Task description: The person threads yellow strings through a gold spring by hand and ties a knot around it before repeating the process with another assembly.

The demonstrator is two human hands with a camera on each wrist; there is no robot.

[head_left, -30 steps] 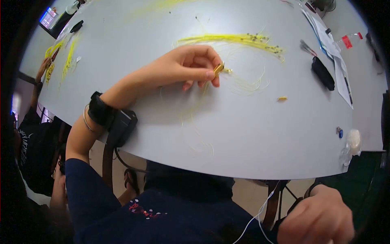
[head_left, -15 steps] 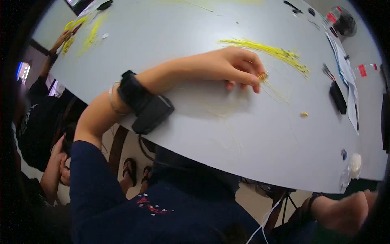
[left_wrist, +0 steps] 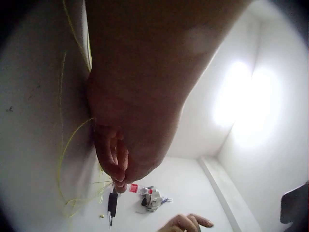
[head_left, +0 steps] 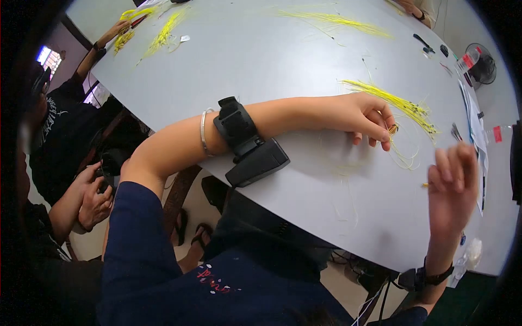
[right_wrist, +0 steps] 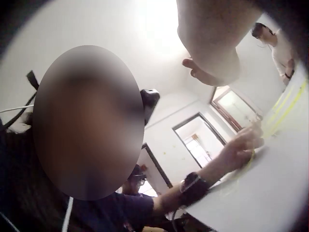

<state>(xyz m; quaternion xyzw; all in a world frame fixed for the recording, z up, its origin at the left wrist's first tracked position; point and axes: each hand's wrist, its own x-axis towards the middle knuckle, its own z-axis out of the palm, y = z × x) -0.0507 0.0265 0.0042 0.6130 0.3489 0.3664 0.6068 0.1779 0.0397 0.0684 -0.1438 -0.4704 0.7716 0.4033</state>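
Note:
Over the tabletop in the head view, my left hand (head_left: 356, 115) pinches a small gold-coloured ribbed piece (head_left: 393, 129) between thumb and fingers. Thin pale-yellow strands (head_left: 405, 159) trail from it in loops, also seen as thin strands (left_wrist: 60, 164) in the left wrist view. My right hand (head_left: 454, 187) is raised over the table's right side, fingers loosely bent and holding nothing. A second small gold piece (head_left: 425, 185) lies beside it, partly covered by that hand. Beyond my left hand lies a bundle of bright yellow strands (head_left: 389, 100) with dark bits toward its right end.
More yellow strands (head_left: 340, 23) lie at the far side and the left end (head_left: 166, 30) of the white table (head_left: 244, 60). At the right are papers (head_left: 474, 117), a bottle (head_left: 468, 58) and a fan (head_left: 483, 64). Other people sit at the left and far right.
My right hand has come up from below the table edge to over the table's right side. The left hand keeps its pinch on the gold piece; the head view has shifted.

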